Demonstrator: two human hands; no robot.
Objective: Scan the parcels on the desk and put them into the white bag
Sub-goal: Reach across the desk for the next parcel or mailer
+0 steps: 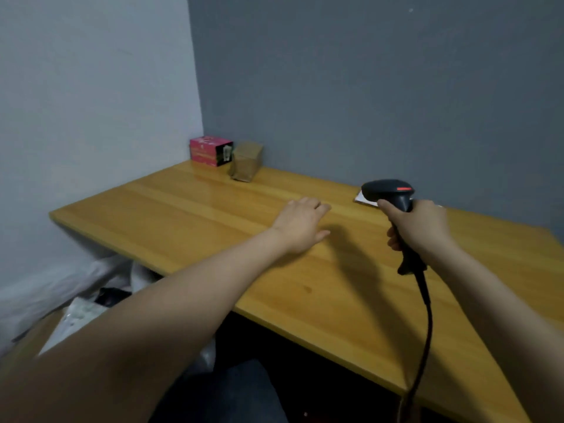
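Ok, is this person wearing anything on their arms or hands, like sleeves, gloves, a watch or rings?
Nothing shows. The left hand and right hand are bare, with no gloves and no rings visible. The left forearm and right forearm are uncovered up to the frame edge: no sleeve cuff, watch, bracelet or markings in view.

At the far edge of the desk [183, 215], a flat white item [361, 199] shows only a corner. The head of the scanner [387, 190] and the right hand [424, 224] gripping its handle cover the rest. The cable [427, 325] drops past the desk's near edge and is cut off at the bottom. Below the desk's left end, the white bag [45, 294] is blurred and partly hidden by the left forearm [183, 300], its contents unclear. In the desk's far left corner, print on the pink box [207, 150] is too small to read.
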